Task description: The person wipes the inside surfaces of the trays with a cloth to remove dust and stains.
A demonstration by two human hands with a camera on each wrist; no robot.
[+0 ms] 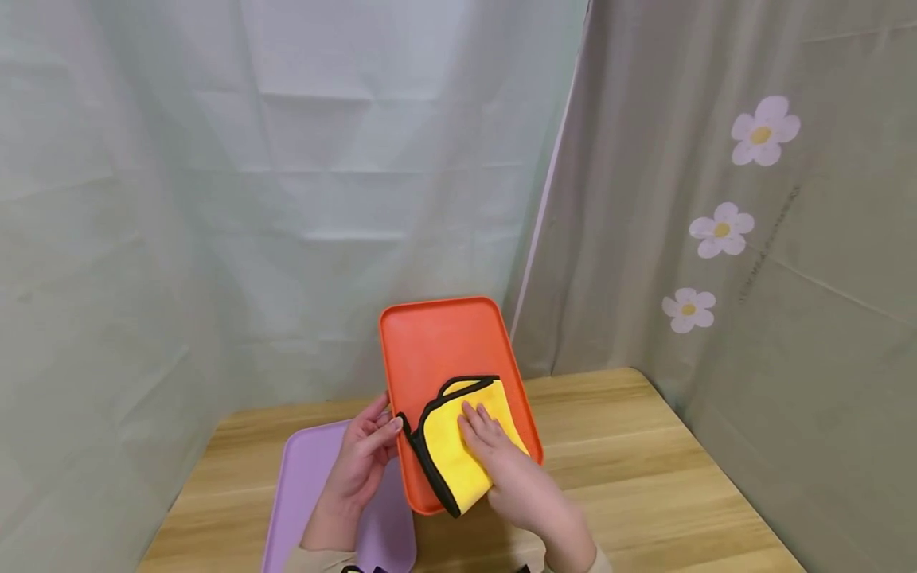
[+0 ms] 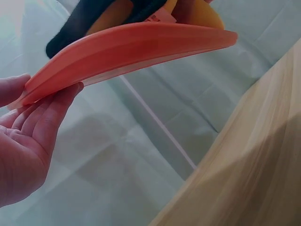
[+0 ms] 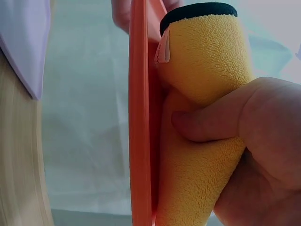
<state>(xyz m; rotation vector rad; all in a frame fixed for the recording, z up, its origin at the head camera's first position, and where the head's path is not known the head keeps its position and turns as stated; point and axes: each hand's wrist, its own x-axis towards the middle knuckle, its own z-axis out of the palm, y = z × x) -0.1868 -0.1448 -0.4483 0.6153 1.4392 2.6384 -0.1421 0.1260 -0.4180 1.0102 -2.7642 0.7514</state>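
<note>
My left hand (image 1: 358, 458) grips an orange tray (image 1: 447, 338) by its left edge, thumb on the rim and fingers underneath. The tray is held tilted above the table. A yellow cloth (image 1: 458, 446) with black edging lies folded on the lower part of the tray. My right hand (image 1: 512, 477) holds the cloth against the tray's face. In the right wrist view, the thumb (image 3: 207, 122) presses into a fold of the cloth, while the other fingers are hidden behind it. A small white label (image 3: 162, 49) hangs from the cloth.
A purple tray (image 1: 304, 469) lies on the wooden table (image 1: 623, 454) at the left, partly behind my left forearm. Pale curtains (image 1: 322, 199) stand behind and on both sides of the table. Flower prints (image 1: 765, 131) mark the right curtain.
</note>
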